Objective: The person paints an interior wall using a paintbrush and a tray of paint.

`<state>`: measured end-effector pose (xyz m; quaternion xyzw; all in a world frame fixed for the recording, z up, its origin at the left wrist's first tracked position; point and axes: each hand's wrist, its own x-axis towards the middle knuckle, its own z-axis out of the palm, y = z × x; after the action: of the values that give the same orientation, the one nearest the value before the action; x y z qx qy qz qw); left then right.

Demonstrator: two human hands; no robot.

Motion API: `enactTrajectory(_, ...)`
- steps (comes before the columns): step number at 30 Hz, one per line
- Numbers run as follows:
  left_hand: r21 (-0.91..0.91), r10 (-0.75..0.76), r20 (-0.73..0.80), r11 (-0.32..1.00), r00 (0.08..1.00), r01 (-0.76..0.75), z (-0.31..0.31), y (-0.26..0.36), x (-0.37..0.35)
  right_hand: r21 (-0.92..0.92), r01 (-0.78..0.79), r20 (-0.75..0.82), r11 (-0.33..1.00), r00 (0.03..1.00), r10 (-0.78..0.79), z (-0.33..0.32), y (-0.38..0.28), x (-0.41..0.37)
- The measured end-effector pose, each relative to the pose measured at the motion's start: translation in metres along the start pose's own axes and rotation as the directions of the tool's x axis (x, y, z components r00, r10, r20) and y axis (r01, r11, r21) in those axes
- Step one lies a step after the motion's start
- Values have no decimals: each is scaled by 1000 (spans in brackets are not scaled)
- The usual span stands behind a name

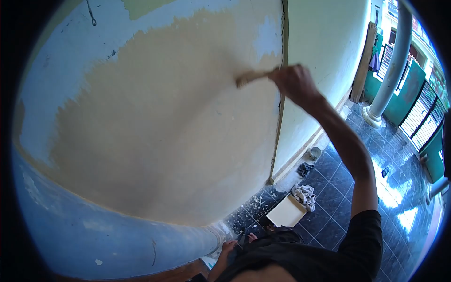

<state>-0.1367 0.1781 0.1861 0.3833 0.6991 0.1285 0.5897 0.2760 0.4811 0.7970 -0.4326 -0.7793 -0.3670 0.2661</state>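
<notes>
My right hand (pixel 296 84) is raised at the wall, with its fingers wrapped round the handle of a paintbrush (pixel 253 77). The brush points left, its bristles at or just off a broad beige coated patch (pixel 164 122) on the wall. Bare whitish-blue wall (pixel 61 61) shows along the upper and left edges of that patch. Low down by my body, my left hand (pixel 229 246) hangs with its fingers curled. Whatever it may hold is too small and dark to make out. A bare foot (pixel 252 237) shows just beside it.
On the dark tiled floor (pixel 329 207) lie a cream tray (pixel 286 211), a crumpled cloth (pixel 304 196), a black plastic bag (pixel 305 169) and a small pot (pixel 314 152). A blue rounded column (pixel 122 239) stands at lower left. A vertical crack (pixel 280 113) runs beside the pale green wall (pixel 319 56).
</notes>
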Motion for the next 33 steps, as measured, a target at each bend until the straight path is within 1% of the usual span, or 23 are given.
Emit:
enactTrajectory(1,7,0,-3,1000,1000,0,-5,-6,4,28,-101,17,995,995,100,-18,1,14)
enactTrajectory(3,41,29,-29,999,999,-27,-5,-19,18,-1,-7,-384,1000,923,6,-27,4,21)
enactTrajectory(6,95,23,-33,995,999,-19,-11,-26,19,49,5,-451,999,892,18,-7,-15,-11)
enactTrajectory(7,93,22,-33,995,999,-19,-14,-23,15,80,20,-384,997,923,13,17,-17,-34)
enactTrajectory(9,108,8,-17,994,1000,-6,-15,-22,12,-18,2,-62,1000,998,-3,30,-44,-62)
enactTrajectory(10,102,5,-17,995,1000,-3,-13,-27,10,-15,7,-61,1000,998,-8,27,-45,-59)
enactTrajectory(12,76,27,-2,997,1000,-27,-15,-29,16,79,95,350,992,929,-116,13,-39,-40)
enactTrajectory(13,85,16,-3,996,1000,-16,-18,-37,10,21,182,175,983,968,-182,9,-38,-29)
enactTrajectory(14,76,24,-3,997,1000,-24,-19,-32,9,27,144,30,989,989,-145,5,-35,-10)
enactTrajectory(15,63,37,-2,997,999,-37,-17,-27,9,23,105,39,994,994,-106,-12,-31,17)
enactTrajectory(16,63,33,-1,997,999,-33,-13,-30,8,-43,161,-76,986,984,-164,-20,-23,38)
enactTrajectory(17,59,55,-3,997,998,-55,-14,-32,10,-80,131,-102,988,985,-139,-30,-21,53)
enactTrajectory(19,57,92,-12,994,996,-92,-24,-23,17,-67,136,-407,989,901,-151,-52,-26,60)
enactTrajectory(20,89,79,-38,993,996,-76,-23,-21,13,-68,140,-405,988,901,-155,-52,-28,57)
enactTrajectory(22,109,81,-20,991,997,-78,-17,-27,9,-62,51,-589,997,805,-78,-48,-33,46)
enactTrajectory(23,106,79,-20,991,997,-77,-14,-33,10,-77,89,-529,993,841,-116,-40,-41,35)
enactTrajectory(24,102,91,-13,991,996,-89,-14,-45,16,-173,30,-258,984,963,-74,-26,-59,17)
enactTrajectory(25,100,106,-6,989,994,-105,-16,-53,19,-281,25,-197,959,977,-83,-9,-81,5)
enactTrajectory(26,100,105,-10,990,994,-103,-18,-58,15,-211,75,-179,975,977,-114,4,-89,-8)
enactTrajectory(27,78,69,-3,995,998,-68,-18,-58,15,79,135,-14,988,991,-135,-1,-88,-15)
enactTrajectory(29,59,32,5,998,999,-32,-17,-60,13,164,156,156,974,971,-182,1,-87,-12)
enactTrajectory(31,42,40,28,998,999,-41,-19,-57,13,-60,187,37,981,982,-185,-12,-76,17)
enactTrajectory(33,4,50,28,999,998,-50,-16,-51,7,-137,209,-232,968,943,-237,-36,-45,63)
